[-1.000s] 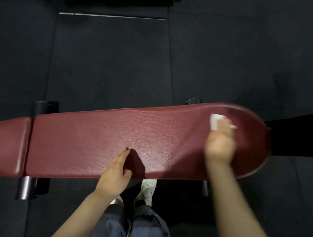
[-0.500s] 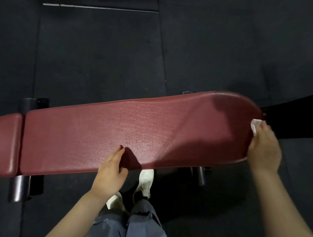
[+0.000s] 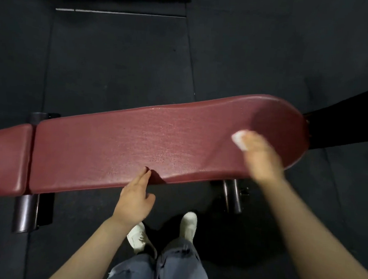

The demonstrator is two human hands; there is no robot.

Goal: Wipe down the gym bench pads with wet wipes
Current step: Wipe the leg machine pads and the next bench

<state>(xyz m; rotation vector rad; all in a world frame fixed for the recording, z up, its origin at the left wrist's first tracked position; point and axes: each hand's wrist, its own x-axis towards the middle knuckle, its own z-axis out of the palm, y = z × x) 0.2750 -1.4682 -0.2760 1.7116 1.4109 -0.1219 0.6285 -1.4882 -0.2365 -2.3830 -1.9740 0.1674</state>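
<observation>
A long dark-red back pad (image 3: 157, 142) of the gym bench runs across the view, its rounded end at the right. A shorter red seat pad (image 3: 6, 157) joins it at the far left across a narrow gap. My right hand (image 3: 261, 156) lies on the rounded end, blurred by motion, and presses a white wet wipe (image 3: 239, 139) against the pad; the wipe sticks out past the fingertips. My left hand (image 3: 135, 196) rests at the near edge of the pad near its middle, fingers straight on the surface.
Black rubber floor mats (image 3: 118, 67) surround the bench. Dark metal bench legs stand at the left (image 3: 25, 212) and under the right part (image 3: 231, 195). A black frame piece (image 3: 346, 118) extends from the rounded end. My feet in white shoes (image 3: 187, 225) stand just below the bench.
My right hand with the wipe swept from the pad's top out to its right tip, then back left onto the rounded end. My left hand stayed at the near edge.
</observation>
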